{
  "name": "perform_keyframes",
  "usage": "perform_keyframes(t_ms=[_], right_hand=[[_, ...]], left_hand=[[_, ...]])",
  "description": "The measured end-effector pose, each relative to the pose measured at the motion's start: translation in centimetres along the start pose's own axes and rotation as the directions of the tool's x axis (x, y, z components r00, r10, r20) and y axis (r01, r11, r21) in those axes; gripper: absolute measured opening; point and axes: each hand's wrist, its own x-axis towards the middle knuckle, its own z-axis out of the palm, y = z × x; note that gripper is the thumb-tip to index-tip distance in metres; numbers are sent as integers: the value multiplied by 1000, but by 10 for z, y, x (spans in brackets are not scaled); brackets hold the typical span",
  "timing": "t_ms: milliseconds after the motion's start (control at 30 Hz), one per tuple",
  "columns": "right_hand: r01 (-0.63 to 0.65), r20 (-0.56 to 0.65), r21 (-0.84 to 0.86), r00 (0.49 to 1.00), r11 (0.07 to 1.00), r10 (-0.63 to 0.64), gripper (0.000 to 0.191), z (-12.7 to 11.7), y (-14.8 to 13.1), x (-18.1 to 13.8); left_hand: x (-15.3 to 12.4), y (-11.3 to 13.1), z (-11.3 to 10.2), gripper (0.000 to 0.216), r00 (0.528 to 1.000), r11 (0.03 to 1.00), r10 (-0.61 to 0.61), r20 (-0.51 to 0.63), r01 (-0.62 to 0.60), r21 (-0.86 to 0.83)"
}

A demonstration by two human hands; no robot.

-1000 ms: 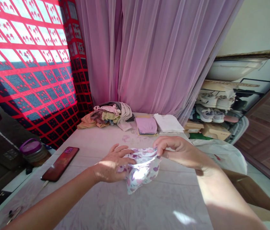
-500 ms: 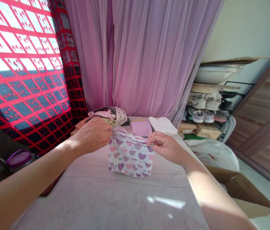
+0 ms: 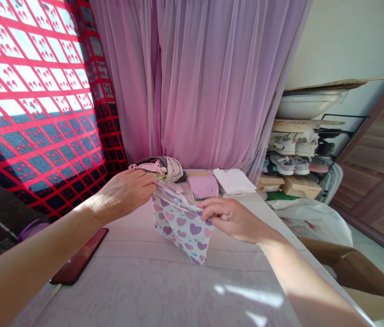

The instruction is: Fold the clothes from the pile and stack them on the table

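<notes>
Between my two hands hangs a white piece of fabric with purple and pink hearts (image 3: 181,225), its gathered upper edge held at both ends. My left hand (image 3: 129,193) pinches the left end of that edge. The right end is gripped between the thumb and fingers of my right hand (image 3: 231,218). The fabric slants, its lower right corner lowest, close over the table (image 3: 137,281). Whether it is a garment or a pouch I cannot tell. Behind it lie a heap of crumpled clothes (image 3: 160,168), a folded lilac cloth (image 3: 204,185) and a white stack (image 3: 234,181).
A dark red phone (image 3: 79,259) with a white cable lies on the table at left. Beyond the right edge are an open cardboard box (image 3: 365,277), a white plastic bag (image 3: 314,218) and a shoe rack (image 3: 290,150). Purple curtains (image 3: 205,81) hang behind the table.
The heart-print fabric has tilted, its right side coming lower and nearer to me. My right hand has moved slightly left and down. The phone shows more fully now.
</notes>
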Motion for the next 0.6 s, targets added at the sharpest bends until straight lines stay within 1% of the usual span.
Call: perform_keyframes(t_ms=[100, 167, 233, 300, 367, 467, 533, 600], right_hand=[[-58, 83, 25, 995, 998, 56, 38, 11, -3, -2], [-51, 110, 51, 993, 997, 45, 41, 20, -3, -3], [-27, 94, 59, 995, 998, 21, 43, 29, -2, -5], [-19, 69, 34, 997, 999, 17, 45, 36, -1, -7], [-28, 70, 10, 997, 1000, 27, 44, 42, 0, -9], [-18, 68, -25, 998, 1000, 19, 42, 47, 0, -11], [29, 34, -51, 999, 998, -27, 43, 48, -1, -12], [91, -8, -61, 996, 994, -91, 44, 47, -3, -12]], left_hand=[[-6, 7, -4, 24, 996, 1000, 8, -93, -6, 21], [-11, 11, -4, 25, 992, 999, -16, -124, 19, 25], [-16, 14, -3, 26, 992, 999, -28, -123, 31, 25], [-20, 15, 0, 25, 996, 999, -22, -92, 25, 27], [-23, 16, 3, 22, 998, 999, -9, -66, 11, 30], [-26, 18, 7, 17, 996, 999, -29, -86, 33, 41], [-26, 20, 10, 15, 994, 997, -51, -100, 57, 52], [-27, 20, 14, 15, 995, 996, -63, -77, 67, 59]])
